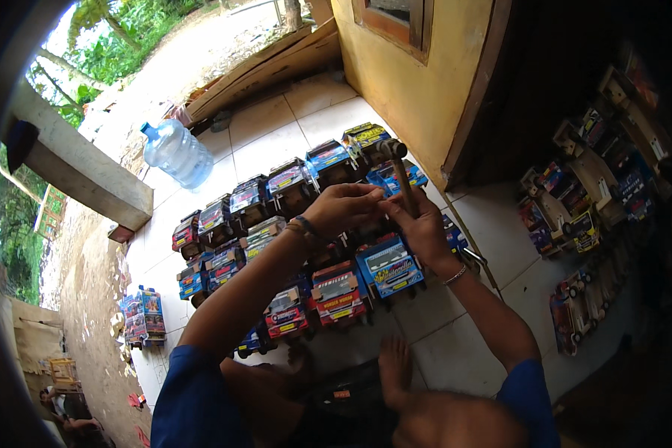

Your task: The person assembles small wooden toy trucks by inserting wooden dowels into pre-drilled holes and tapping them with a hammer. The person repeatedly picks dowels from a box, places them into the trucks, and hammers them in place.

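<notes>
My two hands meet above rows of painted toy trucks. My right hand (422, 228) is closed round the wooden handle of a hammer (402, 175), whose dark head points up and away from me. With its fingers pinched together, my left hand (343, 209) touches or nearly touches the right fingertips. Whatever lies in that pinch is too small to make out. Below the hands stand a blue toy truck (390, 270) and a red toy truck (337, 293), both upright on the tiles. A yellow-and-black toy truck (366, 136) stands at the far end.
A clear blue water jug (178, 155) lies tilted on the white tiled floor (265, 142). Beside a doorway at right are more toy trucks (575, 306), some on their sides. A lone stack of toy trucks (143, 317) stands left. My bare foot (396, 366) is close by.
</notes>
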Action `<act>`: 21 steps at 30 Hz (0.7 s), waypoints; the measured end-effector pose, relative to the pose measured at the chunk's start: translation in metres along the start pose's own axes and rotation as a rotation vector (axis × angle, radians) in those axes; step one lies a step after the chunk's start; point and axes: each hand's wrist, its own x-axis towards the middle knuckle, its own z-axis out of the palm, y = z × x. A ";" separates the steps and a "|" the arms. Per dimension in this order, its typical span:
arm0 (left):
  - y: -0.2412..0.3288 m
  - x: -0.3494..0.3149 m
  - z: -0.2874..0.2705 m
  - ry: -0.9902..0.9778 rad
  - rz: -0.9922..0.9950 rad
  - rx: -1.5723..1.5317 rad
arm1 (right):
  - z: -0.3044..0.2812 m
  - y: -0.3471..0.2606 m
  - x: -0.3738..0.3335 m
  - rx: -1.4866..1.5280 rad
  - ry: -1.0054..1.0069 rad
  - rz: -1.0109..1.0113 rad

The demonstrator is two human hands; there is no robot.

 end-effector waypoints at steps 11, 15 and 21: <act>-0.032 0.170 -0.050 0.134 0.089 0.188 | -0.064 0.046 0.042 -0.015 0.197 0.370; -0.040 0.194 -0.059 0.157 0.078 0.450 | -0.070 0.022 0.021 0.256 0.276 0.534; -0.046 0.202 -0.070 0.118 -0.049 0.423 | -0.077 -0.022 -0.074 0.496 0.260 0.637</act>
